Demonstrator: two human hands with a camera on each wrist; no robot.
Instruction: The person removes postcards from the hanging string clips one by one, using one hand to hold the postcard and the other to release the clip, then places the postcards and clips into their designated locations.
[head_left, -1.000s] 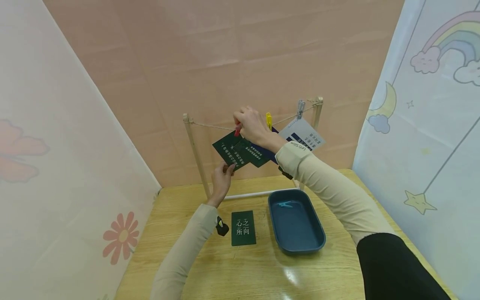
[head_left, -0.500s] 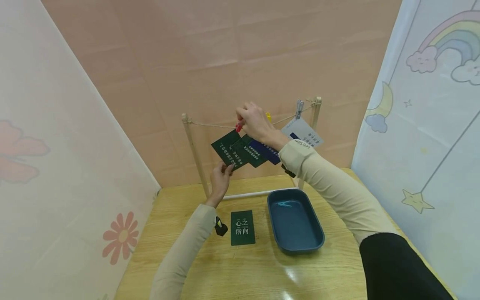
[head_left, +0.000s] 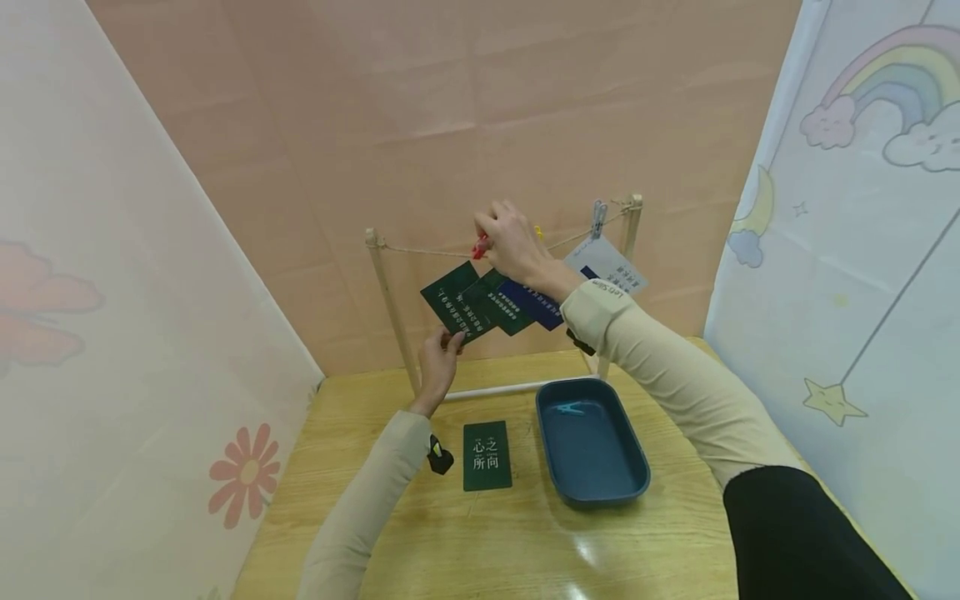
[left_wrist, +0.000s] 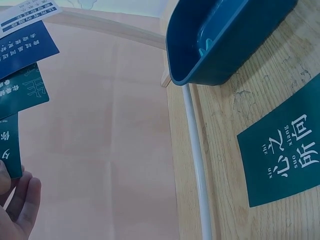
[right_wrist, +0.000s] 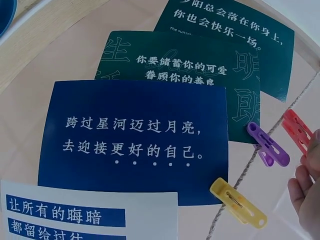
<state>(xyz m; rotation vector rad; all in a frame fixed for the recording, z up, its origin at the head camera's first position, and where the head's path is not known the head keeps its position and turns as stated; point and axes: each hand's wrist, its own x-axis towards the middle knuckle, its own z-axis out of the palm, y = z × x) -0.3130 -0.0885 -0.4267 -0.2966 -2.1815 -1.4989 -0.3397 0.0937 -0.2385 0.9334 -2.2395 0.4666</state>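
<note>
- Lighting: bright, even and diffuse across all views; shadows are faint and soft.
- Glare: a pale reflected patch on the table (head_left: 585, 546) near the front edge in the head view.
- Distortion: wide-angle bending of walls toward the head view's edges.
- Focus: card (right_wrist: 135, 142) print reads sharp in the right wrist view; fingers (left_wrist: 22, 207) at the left wrist view's edge are soft.

Head camera looks down and forward over the wooden worktop (head_left: 525, 542); left wrist view sits low, close; right wrist view hugs the hanging dark green paper cards (right_wrist: 170, 65), which all three share.
</note>
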